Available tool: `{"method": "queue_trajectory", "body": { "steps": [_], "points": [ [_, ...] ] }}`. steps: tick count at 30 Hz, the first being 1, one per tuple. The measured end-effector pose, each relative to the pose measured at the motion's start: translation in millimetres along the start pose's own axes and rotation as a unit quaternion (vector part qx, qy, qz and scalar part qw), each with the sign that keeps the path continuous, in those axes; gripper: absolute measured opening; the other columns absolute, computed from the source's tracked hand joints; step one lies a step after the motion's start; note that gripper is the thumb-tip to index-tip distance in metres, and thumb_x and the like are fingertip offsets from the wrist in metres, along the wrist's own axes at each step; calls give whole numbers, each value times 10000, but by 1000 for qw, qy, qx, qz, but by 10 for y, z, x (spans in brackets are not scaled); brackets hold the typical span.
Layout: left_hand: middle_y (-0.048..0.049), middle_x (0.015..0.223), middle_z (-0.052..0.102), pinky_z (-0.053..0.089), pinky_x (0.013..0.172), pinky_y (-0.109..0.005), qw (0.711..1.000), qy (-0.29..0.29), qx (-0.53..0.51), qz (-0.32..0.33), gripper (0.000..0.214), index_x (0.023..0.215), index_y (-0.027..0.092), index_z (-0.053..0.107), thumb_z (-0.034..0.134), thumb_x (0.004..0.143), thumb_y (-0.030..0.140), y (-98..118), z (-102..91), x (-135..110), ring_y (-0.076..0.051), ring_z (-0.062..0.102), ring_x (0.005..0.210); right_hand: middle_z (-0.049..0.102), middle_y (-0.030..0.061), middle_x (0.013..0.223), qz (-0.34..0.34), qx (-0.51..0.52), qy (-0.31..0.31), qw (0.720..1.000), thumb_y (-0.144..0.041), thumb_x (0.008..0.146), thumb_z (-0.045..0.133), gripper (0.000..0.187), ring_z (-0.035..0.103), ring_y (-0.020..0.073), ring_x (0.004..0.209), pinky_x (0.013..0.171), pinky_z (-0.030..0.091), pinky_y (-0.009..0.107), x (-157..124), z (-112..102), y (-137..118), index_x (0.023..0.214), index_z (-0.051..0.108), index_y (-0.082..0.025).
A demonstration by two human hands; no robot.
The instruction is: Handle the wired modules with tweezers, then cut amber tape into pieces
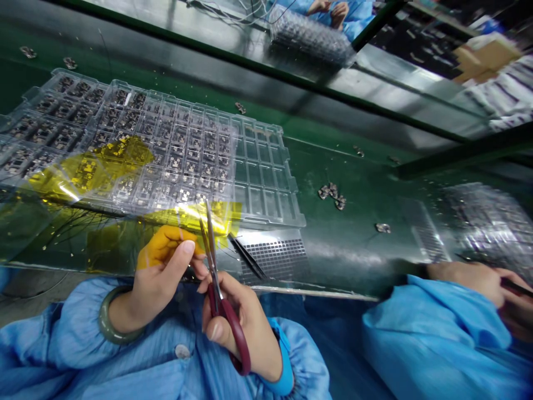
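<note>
While a left hand [160, 283] pinches a translucent amber film strip [166, 244] between its pressed thumb and curled fingers, a right hand [237, 325] raises slender steel scissors with maroon loop handles [213, 266], its thumb on the lower loop and fingers wrapped around the upper, the blade tips at the strip's edge. Whether the blades are biting, nobody could say from here. Both wrists sit low and close together above blue sleeves [62, 350], which looks sound: film held taut just beside the blades should cut cleaner with short, controlled closes. The strip overlaps the edge of a clear plastic cell tray [291, 191] on a green bench [341, 144]. Black tweezers [247, 256] lie near the scissors; a co-worker's hand [466, 280] stays well apart, far right.
</note>
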State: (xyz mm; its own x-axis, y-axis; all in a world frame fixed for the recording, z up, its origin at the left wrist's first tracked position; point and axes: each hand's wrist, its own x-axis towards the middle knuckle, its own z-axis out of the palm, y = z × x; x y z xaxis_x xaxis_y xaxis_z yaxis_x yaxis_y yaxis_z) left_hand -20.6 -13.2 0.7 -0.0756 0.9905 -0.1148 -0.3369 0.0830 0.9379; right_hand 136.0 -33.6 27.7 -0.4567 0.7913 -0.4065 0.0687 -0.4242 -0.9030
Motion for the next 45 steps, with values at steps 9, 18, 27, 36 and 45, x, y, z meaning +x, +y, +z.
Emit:
{"method": "queue_trajectory", "body": {
  "steps": [9, 18, 27, 36, 45],
  "points": [
    [25, 658, 685, 524, 526, -218, 1000, 1, -12, -6, 153, 876, 191, 572, 605, 926, 332, 36, 25, -12, -106, 642, 541, 426, -89, 525, 23, 21, 54, 998, -635, 535, 854, 623, 312, 76, 485, 456, 232, 221, -29, 28, 57, 871, 594, -178],
    [33, 569, 650, 502, 502, -199, 999, -16, 26, -10, 237, 787, 185, 590, 578, 937, 368, 100, 39, -19, -94, 615, 495, 451, -76, 531, 11, 39, 53, 998, -620, 523, 869, 630, 326, 76, 487, 470, 245, 224, 8, 38, 53, 872, 624, -156],
    [43, 530, 628, 465, 487, -193, 997, -44, 57, -6, 266, 761, 198, 583, 564, 941, 392, 142, 33, -24, -82, 578, 461, 450, -72, 541, 1, 20, 57, 998, -675, 549, 825, 642, 322, 76, 485, 464, 235, 225, 1, 17, 9, 879, 630, -160],
    [24, 579, 648, 485, 526, -219, 995, -60, 76, -8, 286, 739, 206, 586, 538, 955, 387, 121, 7, -28, -93, 580, 487, 492, -63, 535, -7, 35, 47, 998, -676, 607, 795, 616, 381, 76, 457, 449, 263, 223, 14, 22, -10, 890, 618, -158],
    [42, 577, 646, 492, 542, -205, 996, -52, 75, -8, 242, 783, 206, 584, 557, 949, 380, 116, 19, -39, -76, 576, 470, 536, -54, 553, -27, 51, 44, 997, -657, 638, 788, 583, 417, 76, 452, 438, 299, 214, 20, 19, -28, 883, 607, -159]
  ]
}}
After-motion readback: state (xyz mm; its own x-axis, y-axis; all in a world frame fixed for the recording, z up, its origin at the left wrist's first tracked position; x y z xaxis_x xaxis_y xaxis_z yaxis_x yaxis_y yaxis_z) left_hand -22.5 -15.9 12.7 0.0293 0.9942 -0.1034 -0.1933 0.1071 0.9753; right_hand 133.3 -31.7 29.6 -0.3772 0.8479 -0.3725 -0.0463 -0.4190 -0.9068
